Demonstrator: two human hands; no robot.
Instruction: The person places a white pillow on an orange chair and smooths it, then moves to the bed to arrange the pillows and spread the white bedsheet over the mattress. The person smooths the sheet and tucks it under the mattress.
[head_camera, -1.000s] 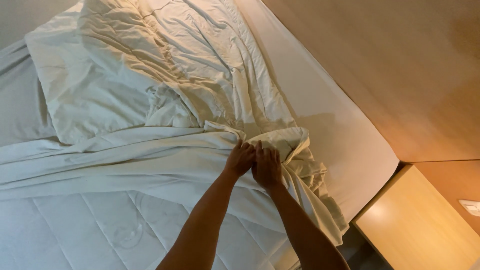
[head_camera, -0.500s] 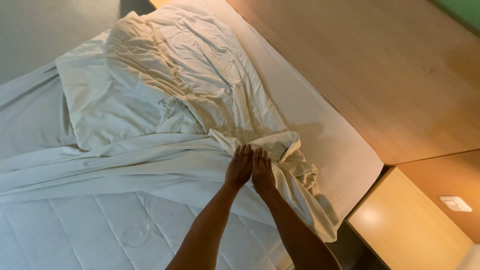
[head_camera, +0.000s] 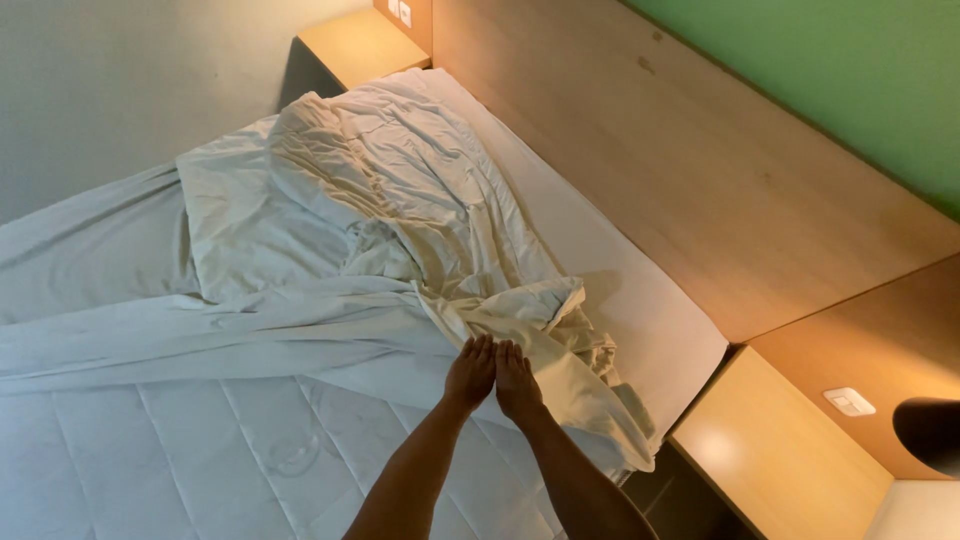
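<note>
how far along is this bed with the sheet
Early on. Done: the quilted mattress is bare in front. In hand: the left hand and right hand press side by side on the crumpled white sheet near the bed's corner. Left: the sheet lies bunched toward the wooden headboard, not spread or tucked.

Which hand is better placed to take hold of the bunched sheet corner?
Probably the right hand: it lies next to the bunched sheet corner toward the bedside table. The left hand rests beside it, on flatter sheet.
</note>
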